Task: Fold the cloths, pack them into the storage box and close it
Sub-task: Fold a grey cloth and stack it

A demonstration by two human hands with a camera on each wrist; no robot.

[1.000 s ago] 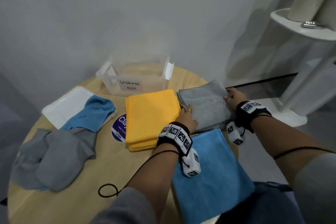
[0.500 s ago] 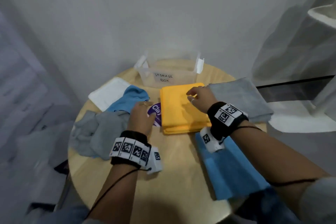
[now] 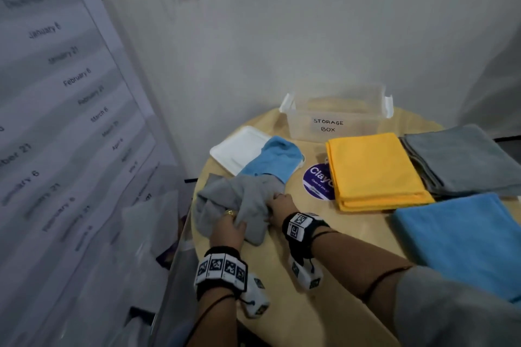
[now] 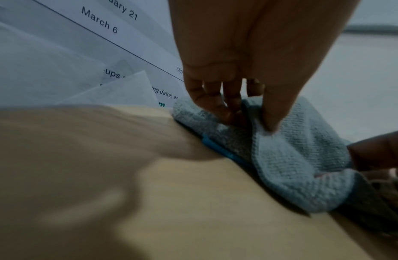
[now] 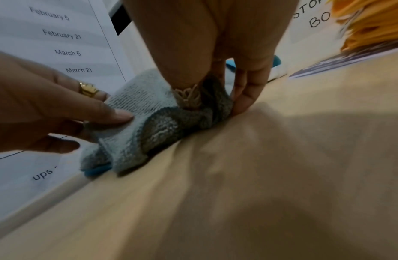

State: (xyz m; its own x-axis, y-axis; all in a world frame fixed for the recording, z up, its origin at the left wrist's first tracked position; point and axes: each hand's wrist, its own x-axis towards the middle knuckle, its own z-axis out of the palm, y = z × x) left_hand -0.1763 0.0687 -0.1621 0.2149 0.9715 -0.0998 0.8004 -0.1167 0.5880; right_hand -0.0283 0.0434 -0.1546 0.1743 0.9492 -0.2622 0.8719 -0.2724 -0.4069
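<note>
A crumpled grey cloth (image 3: 239,197) lies at the table's left edge, over a crumpled blue cloth (image 3: 275,156). My left hand (image 3: 229,220) pinches a fold of the grey cloth (image 4: 293,158) between thumb and fingers (image 4: 215,105). My right hand (image 3: 275,200) grips its right side (image 5: 135,109), thumb and fingers curled round a bunch of it. A folded yellow cloth (image 3: 372,169), a folded grey cloth (image 3: 462,158) and a folded blue cloth (image 3: 462,239) lie to the right. The clear storage box (image 3: 335,118) stands open at the back, its white lid (image 3: 236,148) left of it.
A big paper sheet (image 3: 56,121) printed with dates hangs close to the round wooden table's (image 3: 324,304) left edge. A purple round sticker (image 3: 318,182) sits between the crumpled cloths and the yellow one. Bare wood lies in front of my hands.
Both hands left the folded grey cloth, passed over the yellow one and moved left. They now hold the crumpled grey cloth. The head view swung left.
</note>
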